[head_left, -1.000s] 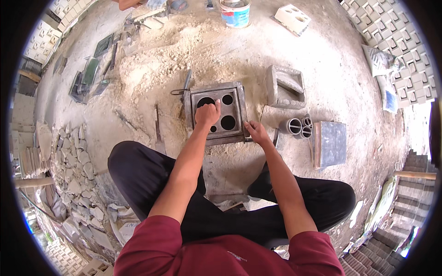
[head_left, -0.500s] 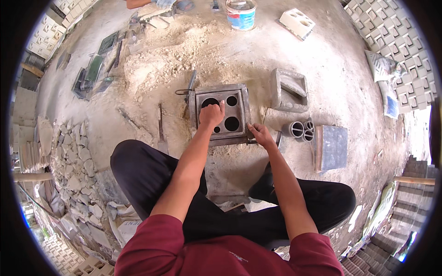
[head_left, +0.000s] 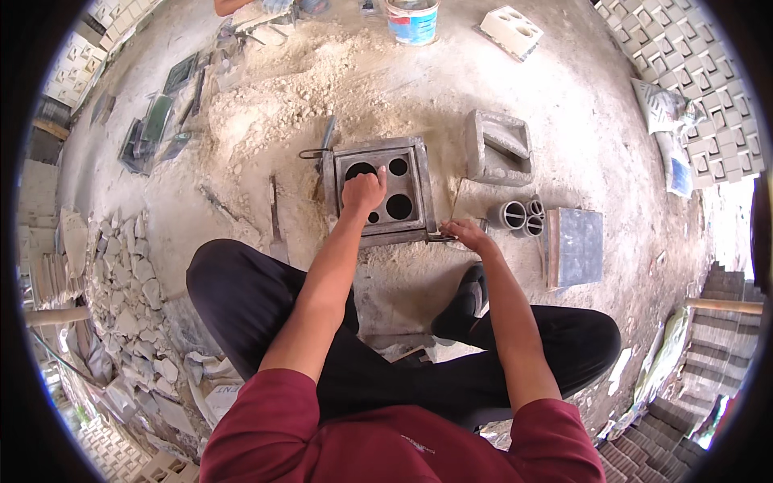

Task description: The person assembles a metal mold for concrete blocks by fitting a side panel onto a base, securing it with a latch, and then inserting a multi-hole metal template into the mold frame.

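Note:
In front of me a square metal mould (head_left: 425, 181) frames a grey plate (head_left: 382, 187) pierced by round holes of different sizes. Over the plate's left side, my left hand (head_left: 364, 193) is closed at the rim of the large upper-left hole, its thumb pointing up and away. Its fingertips are hidden. At the mould's near right corner my right hand (head_left: 467, 233) is closed around the end of a dark metal handle (head_left: 440, 237). A thin wire loop (head_left: 312, 153) sticks out at the mould's far left corner, beside a grey metal bar (head_left: 328, 131).
Right of the mould lie a grey rectangular tray (head_left: 475, 153), several short pipes (head_left: 509, 216) and flat dark boards (head_left: 580, 248). Pale loose powder (head_left: 282, 105) spreads beyond it. Farther off are a bucket (head_left: 412, 26), a holed block (head_left: 510, 30) and another person's arm (head_left: 229, 6).
My right hand has swung the handle slightly outward from the mould's corner, to the right. My left hand stays on the holed plate. The whole view has shifted a little.

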`<state>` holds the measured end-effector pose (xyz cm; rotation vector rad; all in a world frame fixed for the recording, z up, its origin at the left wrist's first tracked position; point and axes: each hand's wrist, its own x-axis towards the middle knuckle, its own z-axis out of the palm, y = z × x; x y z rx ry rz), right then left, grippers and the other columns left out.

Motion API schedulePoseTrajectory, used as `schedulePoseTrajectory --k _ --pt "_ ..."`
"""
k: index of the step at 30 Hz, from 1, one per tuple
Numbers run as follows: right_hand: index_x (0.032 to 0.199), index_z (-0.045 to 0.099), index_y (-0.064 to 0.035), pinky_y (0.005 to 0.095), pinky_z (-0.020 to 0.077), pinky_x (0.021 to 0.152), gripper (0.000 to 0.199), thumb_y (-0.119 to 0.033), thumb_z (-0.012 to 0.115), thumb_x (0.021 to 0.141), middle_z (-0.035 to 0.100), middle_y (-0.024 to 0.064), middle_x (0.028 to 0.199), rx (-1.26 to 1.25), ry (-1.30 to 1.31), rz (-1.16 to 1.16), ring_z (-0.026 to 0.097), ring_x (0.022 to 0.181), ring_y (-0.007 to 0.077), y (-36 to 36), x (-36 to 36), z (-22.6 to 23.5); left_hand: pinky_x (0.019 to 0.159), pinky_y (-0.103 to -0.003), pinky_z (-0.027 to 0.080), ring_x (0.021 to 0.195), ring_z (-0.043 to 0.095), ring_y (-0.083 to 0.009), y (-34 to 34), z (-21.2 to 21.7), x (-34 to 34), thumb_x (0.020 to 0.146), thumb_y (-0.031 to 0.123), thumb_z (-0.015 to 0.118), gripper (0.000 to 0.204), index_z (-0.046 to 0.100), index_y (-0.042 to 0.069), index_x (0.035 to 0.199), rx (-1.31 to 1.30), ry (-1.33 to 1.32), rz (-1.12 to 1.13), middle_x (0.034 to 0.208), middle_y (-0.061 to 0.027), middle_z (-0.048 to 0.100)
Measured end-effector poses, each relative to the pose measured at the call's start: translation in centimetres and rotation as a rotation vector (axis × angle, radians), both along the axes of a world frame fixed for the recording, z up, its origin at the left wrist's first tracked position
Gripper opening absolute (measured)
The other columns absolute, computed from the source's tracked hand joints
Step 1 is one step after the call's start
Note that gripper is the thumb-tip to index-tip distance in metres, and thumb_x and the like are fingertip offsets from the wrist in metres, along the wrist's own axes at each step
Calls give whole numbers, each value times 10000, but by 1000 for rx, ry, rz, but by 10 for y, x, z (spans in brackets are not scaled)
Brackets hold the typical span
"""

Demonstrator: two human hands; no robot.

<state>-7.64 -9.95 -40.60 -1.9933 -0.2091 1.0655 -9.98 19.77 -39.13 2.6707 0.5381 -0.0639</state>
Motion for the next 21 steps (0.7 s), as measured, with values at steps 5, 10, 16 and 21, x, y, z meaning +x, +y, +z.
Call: schedulePoseTrajectory --k 5,10,16,21 --pt "1097 657 3 330 448 891 475 -415 509 926 678 121 1049 -59 -133 113 605 989 222 11 -3 -2 697 -482 536 704 662 -399 2 0 1 988 443 304 664 681 4 663 28 -4 -3 736 -243 663" --pt "1105 646 16 341 469 838 486 -413 552 898 685 161 980 -42 -166 126 627 927 253 7 1 -17 692 -475 540 705 665 -397 -1 1 4 988 437 307 658 680 10 654 18 9 -9 736 -240 665" --pt "1132 642 -5 364 480 835 443 -311 672 814 688 162 1010 46 -156 167 642 933 264 1 -2 -20 688 -477 538 696 662 -399 -3 3 5 988 438 308 666 676 4 640 11 -4 -23 725 -242 660" --pt "1120 664 -32 387 492 814 456 -294 747 758 697 155 981 -99 -367 438 657 918 245 23 -1 1 692 -486 532 691 659 -402 2 2 0 989 433 314 661 671 2 638 13 -4 -1 716 -241 658"
